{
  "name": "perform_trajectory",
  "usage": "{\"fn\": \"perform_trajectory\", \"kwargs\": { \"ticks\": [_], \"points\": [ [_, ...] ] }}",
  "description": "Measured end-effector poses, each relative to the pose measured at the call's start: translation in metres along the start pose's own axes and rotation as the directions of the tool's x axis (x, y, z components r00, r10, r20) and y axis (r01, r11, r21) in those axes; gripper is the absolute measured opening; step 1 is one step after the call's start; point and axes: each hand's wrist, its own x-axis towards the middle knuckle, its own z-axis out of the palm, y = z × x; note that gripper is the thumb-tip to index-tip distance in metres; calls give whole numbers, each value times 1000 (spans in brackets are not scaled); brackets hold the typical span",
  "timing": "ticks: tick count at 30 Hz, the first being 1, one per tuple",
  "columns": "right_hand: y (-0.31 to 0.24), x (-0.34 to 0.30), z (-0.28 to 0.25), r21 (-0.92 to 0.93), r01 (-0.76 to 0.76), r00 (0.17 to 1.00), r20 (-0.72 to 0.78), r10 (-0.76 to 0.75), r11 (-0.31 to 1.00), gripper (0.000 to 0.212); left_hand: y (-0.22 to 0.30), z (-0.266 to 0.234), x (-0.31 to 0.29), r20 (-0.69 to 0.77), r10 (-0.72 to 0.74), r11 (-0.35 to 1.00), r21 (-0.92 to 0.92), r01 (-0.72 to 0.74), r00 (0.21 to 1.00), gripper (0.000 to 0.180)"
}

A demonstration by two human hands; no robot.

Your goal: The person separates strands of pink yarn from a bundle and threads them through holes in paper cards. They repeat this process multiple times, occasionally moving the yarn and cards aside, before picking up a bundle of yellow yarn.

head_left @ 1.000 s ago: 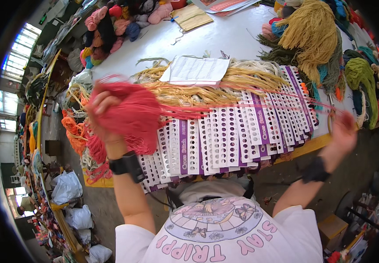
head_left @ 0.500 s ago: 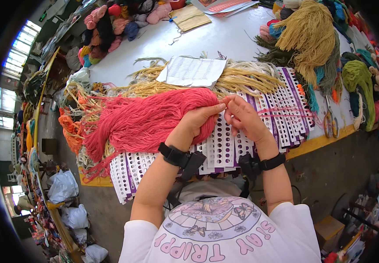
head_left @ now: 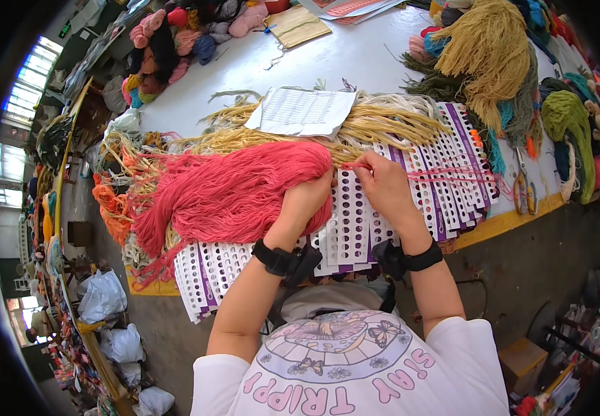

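A thick coral-pink skein of yarn point(head_left: 223, 197) lies across the near left of the table. Its looped right end is gripped by my left hand point(head_left: 307, 201), whose fingers are partly hidden by the yarn. Just to the right, my right hand point(head_left: 388, 187) is closed in a pinch on thin pink yarn drawn out beside the skein's end. Beneath both hands spread rows of white and purple punched cards point(head_left: 345, 232). A few pink strands point(head_left: 452, 175) run over the cards toward the right.
Behind the skein, a printed paper sheet point(head_left: 303, 111) rests on tan yarn strands point(head_left: 397, 128). Scissors point(head_left: 524, 191) lie near the table's right edge. Heaps of yarn, including a large tan hank point(head_left: 487, 62) and a green one point(head_left: 567, 118), crowd the far right.
My left hand has shifted slightly left and turned in against the skein's end. My right fingers, spread before, have closed into a pinch on the pink yarn.
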Motion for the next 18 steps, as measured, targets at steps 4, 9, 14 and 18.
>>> {"fn": "perform_trajectory", "kwargs": {
  "ticks": [4,9,14,18],
  "points": [
    [9,-1,2,3,-25,999,-38,25,1000,12,27,-4,10,403,-559,723,-191,664,724,12],
    [7,-2,2,54,5,998,-58,-1,999,10,21,-4,15,579,-521,547,-336,766,627,11],
    [10,-2,2,179,-57,998,9,56,982,11,5,3,12,547,-488,574,-385,722,680,13],
    [9,-4,1,250,-114,993,-6,119,962,13,12,6,4,396,-446,690,-420,590,803,14]
  ]
}}
